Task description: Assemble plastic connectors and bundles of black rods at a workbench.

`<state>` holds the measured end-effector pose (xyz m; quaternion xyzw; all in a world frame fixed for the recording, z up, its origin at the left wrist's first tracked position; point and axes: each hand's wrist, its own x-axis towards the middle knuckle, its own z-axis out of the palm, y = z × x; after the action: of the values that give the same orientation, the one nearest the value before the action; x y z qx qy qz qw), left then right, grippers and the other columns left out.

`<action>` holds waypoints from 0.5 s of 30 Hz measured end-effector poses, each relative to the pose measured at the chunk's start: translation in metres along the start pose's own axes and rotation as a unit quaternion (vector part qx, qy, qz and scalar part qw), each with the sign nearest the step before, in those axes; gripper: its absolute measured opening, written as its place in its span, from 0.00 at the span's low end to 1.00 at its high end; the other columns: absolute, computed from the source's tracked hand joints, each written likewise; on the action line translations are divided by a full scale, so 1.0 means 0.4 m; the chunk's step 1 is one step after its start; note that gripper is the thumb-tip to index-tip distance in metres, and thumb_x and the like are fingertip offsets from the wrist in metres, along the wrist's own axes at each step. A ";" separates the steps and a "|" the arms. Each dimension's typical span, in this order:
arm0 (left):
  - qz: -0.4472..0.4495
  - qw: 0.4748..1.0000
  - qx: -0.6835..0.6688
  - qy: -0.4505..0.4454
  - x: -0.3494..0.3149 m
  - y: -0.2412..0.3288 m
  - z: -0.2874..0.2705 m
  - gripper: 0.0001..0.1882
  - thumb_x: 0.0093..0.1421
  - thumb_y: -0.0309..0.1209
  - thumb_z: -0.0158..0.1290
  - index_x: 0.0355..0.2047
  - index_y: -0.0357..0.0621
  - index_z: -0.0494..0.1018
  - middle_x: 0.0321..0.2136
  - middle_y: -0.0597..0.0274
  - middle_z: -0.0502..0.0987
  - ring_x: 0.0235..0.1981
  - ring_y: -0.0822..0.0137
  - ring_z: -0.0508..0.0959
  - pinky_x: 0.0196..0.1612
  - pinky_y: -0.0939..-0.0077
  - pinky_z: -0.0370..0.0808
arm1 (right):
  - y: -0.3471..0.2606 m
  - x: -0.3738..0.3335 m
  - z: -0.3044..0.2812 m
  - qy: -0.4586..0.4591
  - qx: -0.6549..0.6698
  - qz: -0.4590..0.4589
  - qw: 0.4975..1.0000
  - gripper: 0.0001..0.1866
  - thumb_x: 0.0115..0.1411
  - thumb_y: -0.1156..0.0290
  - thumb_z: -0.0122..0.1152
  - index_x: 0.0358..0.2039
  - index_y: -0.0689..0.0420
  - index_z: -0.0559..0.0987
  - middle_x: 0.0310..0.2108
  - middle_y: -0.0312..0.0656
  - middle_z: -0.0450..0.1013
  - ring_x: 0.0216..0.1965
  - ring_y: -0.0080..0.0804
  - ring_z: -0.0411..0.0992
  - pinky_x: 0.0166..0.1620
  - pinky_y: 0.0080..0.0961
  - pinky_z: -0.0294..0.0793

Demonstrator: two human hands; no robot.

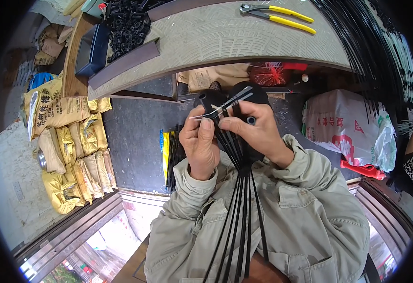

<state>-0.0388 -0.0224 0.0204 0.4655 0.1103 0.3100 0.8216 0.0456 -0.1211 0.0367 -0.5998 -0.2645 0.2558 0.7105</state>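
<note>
Rods (242, 212), thin and black, ran in a bundle from 6 o'clock up to centre frame. Left hand (200, 146) and right hand (249, 129) met there, fingers pinched together on the rod tips. Beyond, at 12 o'clock, yellow-handled pliers (277, 15) lay on the workbench (216, 37).

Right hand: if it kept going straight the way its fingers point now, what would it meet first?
The right hand points left, toward the left hand. It would likely meet the black rods pinched between them, then the left thumb; depth is hard to judge.
</note>
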 end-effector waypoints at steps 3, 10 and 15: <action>-0.002 1.000 0.021 0.017 0.005 -0.005 0.014 0.14 0.59 0.30 0.49 0.41 0.31 0.68 0.33 0.63 0.72 0.33 0.76 0.70 0.39 0.84 0.66 | 0.016 0.016 -0.005 -0.022 0.131 0.084 0.988 0.07 0.49 0.72 0.62 0.23 0.62 0.74 0.19 0.30 0.68 0.24 0.14 0.62 0.29 0.13 0.63; 0.025 0.994 0.102 -0.021 0.019 -0.053 -0.016 0.20 0.54 0.26 0.53 0.47 0.30 0.67 0.36 0.62 0.73 0.34 0.74 0.71 0.42 0.84 0.66 | 0.027 0.027 -0.078 0.097 -0.025 -0.005 0.995 0.13 0.49 0.73 0.56 0.36 0.60 0.73 0.25 0.32 0.66 0.24 0.16 0.61 0.30 0.14 0.62; -0.097 0.985 -0.140 0.003 0.024 -0.008 0.041 0.17 0.55 0.21 0.50 0.45 0.30 0.68 0.41 0.52 0.74 0.41 0.66 0.74 0.47 0.76 0.70 | -0.129 0.162 -0.167 0.046 0.119 -0.225 0.966 0.27 0.64 0.51 0.36 0.29 0.63 0.73 0.34 0.39 0.66 0.33 0.22 0.60 0.37 0.19 0.60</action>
<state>-0.0225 -0.0292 0.0278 0.3324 0.1132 0.2427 0.9043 0.1408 -0.1325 0.0827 -0.4469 -0.3269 0.0913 0.8277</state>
